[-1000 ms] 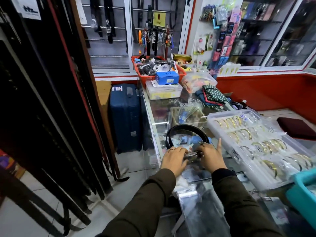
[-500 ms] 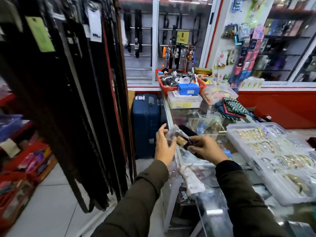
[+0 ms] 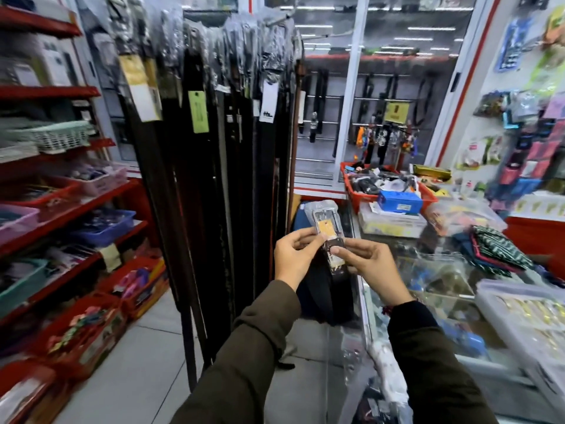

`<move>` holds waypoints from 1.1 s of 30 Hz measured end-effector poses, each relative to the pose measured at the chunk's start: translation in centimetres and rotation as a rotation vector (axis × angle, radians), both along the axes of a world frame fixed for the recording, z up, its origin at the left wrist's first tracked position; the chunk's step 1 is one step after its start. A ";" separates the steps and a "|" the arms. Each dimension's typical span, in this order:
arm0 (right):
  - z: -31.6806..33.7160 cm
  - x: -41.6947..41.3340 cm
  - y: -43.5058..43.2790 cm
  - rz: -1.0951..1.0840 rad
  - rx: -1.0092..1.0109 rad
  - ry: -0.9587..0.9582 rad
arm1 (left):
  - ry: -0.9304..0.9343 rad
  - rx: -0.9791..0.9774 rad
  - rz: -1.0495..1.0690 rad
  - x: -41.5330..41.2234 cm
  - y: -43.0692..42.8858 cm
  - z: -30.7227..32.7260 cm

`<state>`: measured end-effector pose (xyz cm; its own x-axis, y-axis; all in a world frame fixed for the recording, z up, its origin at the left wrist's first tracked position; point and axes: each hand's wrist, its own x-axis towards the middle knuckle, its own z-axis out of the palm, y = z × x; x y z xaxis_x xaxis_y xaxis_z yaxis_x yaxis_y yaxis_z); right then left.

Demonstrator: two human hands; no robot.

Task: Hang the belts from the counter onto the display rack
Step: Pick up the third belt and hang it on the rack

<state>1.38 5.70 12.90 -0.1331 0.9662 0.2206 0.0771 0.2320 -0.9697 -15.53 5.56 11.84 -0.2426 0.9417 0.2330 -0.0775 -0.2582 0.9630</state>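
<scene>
Belt (image 3: 331, 240) held chest-high between both hands, buckle end uppermost in its clear plastic sleeve; left hand (image 3: 293, 255) pinched shut on the sleeve's edge near the yellow tag, right hand (image 3: 371, 267) clamped on the strap just below, thumb on top. Buckle end is kept up and squared, probably so the sleeve's top can be offered to a hook. Strap is seen trailing down, dark, in front of the blue suitcase (image 3: 301, 215). Display rack (image 3: 220, 123) stands just left, already crowded with hanging belts and tags. Glass bench (image 3: 394, 295) lies to the right, cluttered: red basket (image 3: 354, 191), plastic boxes, folded cloth. Red shelving with trays noted at far left; floor tiled, pale.
</scene>
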 end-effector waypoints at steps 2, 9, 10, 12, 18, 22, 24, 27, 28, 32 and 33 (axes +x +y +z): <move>0.3 -0.8 0.7 0.061 0.015 -0.027 | 0.002 0.028 0.031 -1.1 -0.3 1.4; 3.8 -3.5 1.8 0.288 0.128 -0.014 | -0.030 0.151 0.105 -4.0 -1.2 7.5; 4.5 -4.1 1.9 0.298 0.151 0.024 | -0.045 0.169 0.114 -4.4 -1.4 8.5; 6.0 -5.4 2.3 0.286 0.195 0.096 | -0.098 0.197 0.122 -5.1 -1.8 10.3; 11.3 -8.6 3.1 0.282 0.291 0.237 | -0.126 0.239 0.125 -7.0 -2.6 14.6; 14.1 -9.7 2.9 0.281 0.355 0.297 | -0.100 0.324 0.096 -7.9 -2.7 17.1; 15.6 -9.9 2.8 0.282 0.383 0.339 | -0.068 0.365 0.075 -7.9 -2.7 18.6; 18.0 -9.8 2.7 0.313 0.394 0.395 | -0.010 0.408 0.053 -7.5 -2.2 20.6; 18.7 -9.8 2.8 0.316 0.391 0.404 | 0.015 0.415 0.056 -7.3 -1.9 21.3; 20.8 -10.0 3.2 0.336 0.364 0.460 | -0.023 0.444 0.053 -7.0 -1.0 23.6; 21.2 -10.0 3.2 0.341 0.358 0.474 | -0.042 0.447 0.048 -7.0 -0.7 24.1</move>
<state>-8.61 8.91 34.13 -0.2276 0.7442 0.6281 -0.4716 0.4801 -0.7397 -22.49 4.84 35.92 -0.3015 0.7382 0.6034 -0.0914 -0.6523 0.7524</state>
